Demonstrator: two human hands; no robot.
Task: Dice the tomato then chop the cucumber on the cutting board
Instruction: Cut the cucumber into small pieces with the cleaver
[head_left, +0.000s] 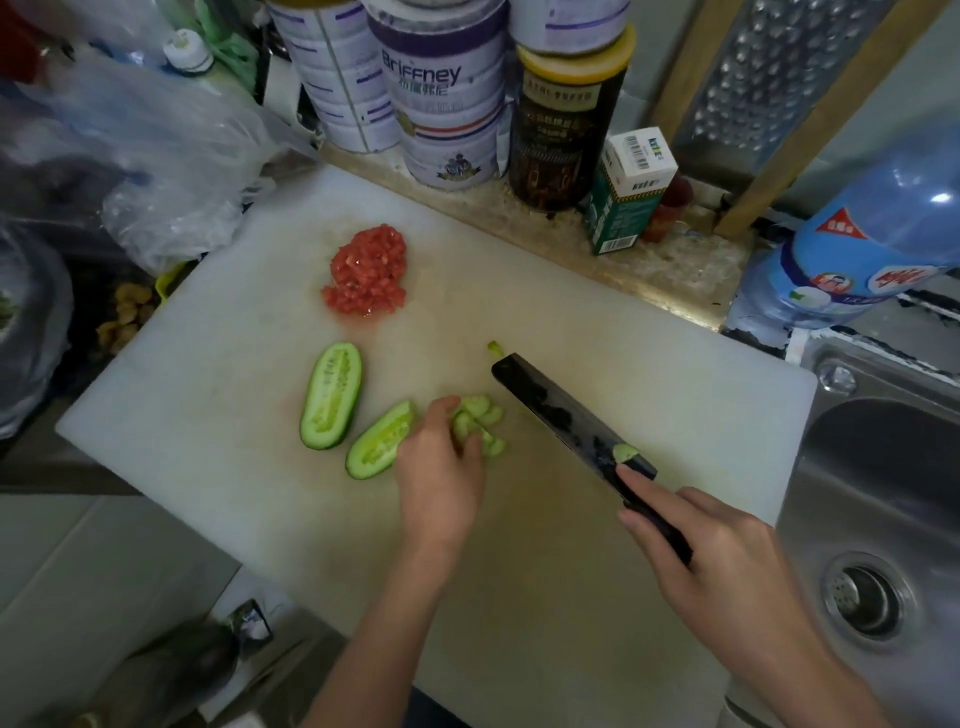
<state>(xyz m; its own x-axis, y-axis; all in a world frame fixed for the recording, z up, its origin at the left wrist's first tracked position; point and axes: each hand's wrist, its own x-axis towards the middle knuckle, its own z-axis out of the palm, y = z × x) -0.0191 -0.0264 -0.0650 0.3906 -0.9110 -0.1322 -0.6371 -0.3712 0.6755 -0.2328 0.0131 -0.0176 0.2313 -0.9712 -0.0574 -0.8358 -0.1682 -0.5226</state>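
1. The white cutting board (675, 395) sat on the counter just left of the steel sink (883, 467), and everything for the job was on it.
2. The diced tomato (366, 273) was in one wet red heap toward the far side of the board, well apart from both hands.
3. A cucumber half (331, 395) lay cut side up near the left middle. A second cucumber piece (379, 441) lay just beside it, also seed side up, with its right end under the left hand (439, 478).
4. That left hand had its fingers curled down over the cucumber slices (480, 423), holding the little pile in place.
5. The right hand (717, 545) gripped the handle of the dark knife (561, 415), index finger stretched out along the top of the blade. The blade ran diagonally, just right of the slices (I couldn't tell if the edge was touching the board).
6. One pale cucumber bit (625, 452) was stuck on the blade near the handle, and a tiny green scrap (495, 348) lay by the tip.
7. Behind the board: stacked tins (441, 93), a dark jar (566, 130), a green box (628, 192) and a blue bottle (883, 234).
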